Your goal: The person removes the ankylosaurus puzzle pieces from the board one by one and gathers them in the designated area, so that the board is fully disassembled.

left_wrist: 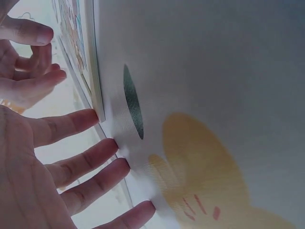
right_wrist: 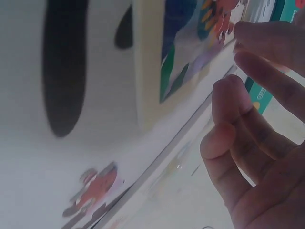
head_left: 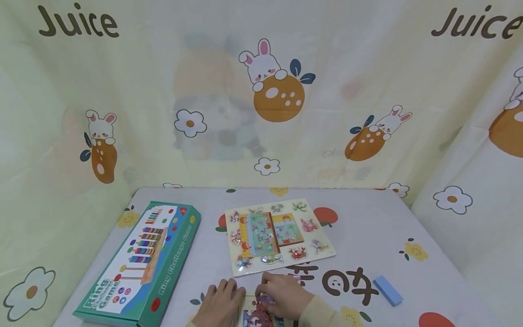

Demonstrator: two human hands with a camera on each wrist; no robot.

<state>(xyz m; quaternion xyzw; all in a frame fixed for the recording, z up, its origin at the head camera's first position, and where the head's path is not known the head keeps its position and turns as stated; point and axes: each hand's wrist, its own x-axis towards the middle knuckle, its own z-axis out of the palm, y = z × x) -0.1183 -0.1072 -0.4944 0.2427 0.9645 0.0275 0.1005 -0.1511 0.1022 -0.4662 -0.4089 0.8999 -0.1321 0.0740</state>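
Note:
A small jigsaw puzzle [head_left: 257,319] with a reddish-brown picture lies at the near edge of the head view, its lower part cut off. My left hand [head_left: 220,303] lies along its left side with spread fingers; in the left wrist view, one fingertip [left_wrist: 90,116] is right at the board's corner. Over the puzzle's top, my right hand [head_left: 286,297] has bent fingers and pinches a purple puzzle piece [head_left: 266,299], mostly covered by the fingers. A loose reddish piece [right_wrist: 97,188] lies on the table beside the board in the right wrist view.
Beyond the hands sits a wooden sea-animal peg board [head_left: 320,260] with a printed picture in its middle. On the left lies a green Ring Challenge Game box [head_left: 163,268]. A blue block [head_left: 388,290] is at the right. Printed curtains [head_left: 220,172] enclose the table's back and sides.

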